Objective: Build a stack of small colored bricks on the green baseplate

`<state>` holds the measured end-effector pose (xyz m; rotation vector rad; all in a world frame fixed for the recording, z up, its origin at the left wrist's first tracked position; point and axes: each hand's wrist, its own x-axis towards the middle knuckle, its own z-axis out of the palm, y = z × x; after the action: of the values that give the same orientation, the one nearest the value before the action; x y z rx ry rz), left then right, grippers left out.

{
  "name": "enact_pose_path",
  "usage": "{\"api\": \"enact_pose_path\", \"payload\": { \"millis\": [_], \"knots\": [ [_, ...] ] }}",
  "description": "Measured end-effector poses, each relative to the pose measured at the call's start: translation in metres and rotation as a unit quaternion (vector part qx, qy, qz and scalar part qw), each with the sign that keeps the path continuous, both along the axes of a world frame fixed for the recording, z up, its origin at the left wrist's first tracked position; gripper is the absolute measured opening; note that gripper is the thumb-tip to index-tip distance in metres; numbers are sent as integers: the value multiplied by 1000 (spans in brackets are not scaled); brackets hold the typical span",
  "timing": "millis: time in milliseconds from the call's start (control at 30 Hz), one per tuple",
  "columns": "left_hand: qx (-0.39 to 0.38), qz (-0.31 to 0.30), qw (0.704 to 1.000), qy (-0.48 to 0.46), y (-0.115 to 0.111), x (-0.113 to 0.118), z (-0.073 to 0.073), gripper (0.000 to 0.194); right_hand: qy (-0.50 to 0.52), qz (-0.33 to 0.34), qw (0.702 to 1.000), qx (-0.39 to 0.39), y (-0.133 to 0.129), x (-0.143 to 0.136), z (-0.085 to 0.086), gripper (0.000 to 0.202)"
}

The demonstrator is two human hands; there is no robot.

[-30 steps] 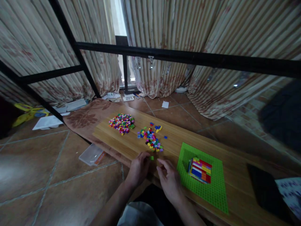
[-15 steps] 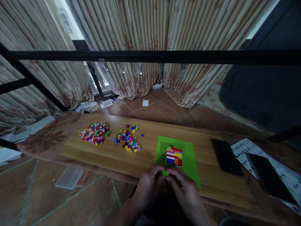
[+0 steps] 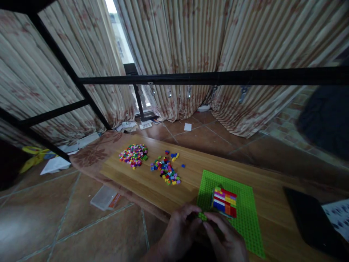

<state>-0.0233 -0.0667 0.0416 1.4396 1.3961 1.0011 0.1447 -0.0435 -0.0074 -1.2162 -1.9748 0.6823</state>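
Observation:
Between the fingertips of my left hand (image 3: 182, 229) and my right hand (image 3: 226, 233) is a small green toy brick (image 3: 202, 216), its studs showing. Both hands pinch it, just over the near edge of the table. Right behind them lies a flat green baseplate (image 3: 245, 198). On it sits a block built of red, white, blue, yellow and orange bricks (image 3: 225, 201). Farther left are a loose pile of mixed bricks (image 3: 167, 168) and a larger heap of tiny coloured bricks (image 3: 133, 155).
The wooden tabletop (image 3: 152, 187) rests on a brown patterned cloth (image 3: 94, 153). A black flat device (image 3: 311, 218) lies to the right, beside a printed sheet (image 3: 338, 216). A black metal rail (image 3: 191, 79) crosses behind the table. A clear plastic box (image 3: 103, 197) is on the floor.
The head view has turned left, so the table and bricks appear farther right and lower. Both hands keep hold of the green brick, which has tilted so its studs show more.

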Motion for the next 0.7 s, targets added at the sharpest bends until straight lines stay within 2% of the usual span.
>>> {"api": "enact_pose_path", "payload": {
  "millis": [167,300,400,533,700],
  "knots": [
    [46,86,992,77,5,-42,-8,16,-13,12,1000,-10,5,-26,-4,23],
    [70,166,971,159,15,-86,-19,16,-11,-15,1000,-19,13,-51,3,23],
    [73,198,955,209,26,-111,-30,17,-22,-18,999,-43,25,-73,11,24],
    [94,207,947,227,39,-126,-42,20,-46,-22,997,-52,52,-102,16,26],
    [133,200,948,207,45,-129,-48,38,-105,-50,993,-16,95,-138,15,29]
  ]
}}
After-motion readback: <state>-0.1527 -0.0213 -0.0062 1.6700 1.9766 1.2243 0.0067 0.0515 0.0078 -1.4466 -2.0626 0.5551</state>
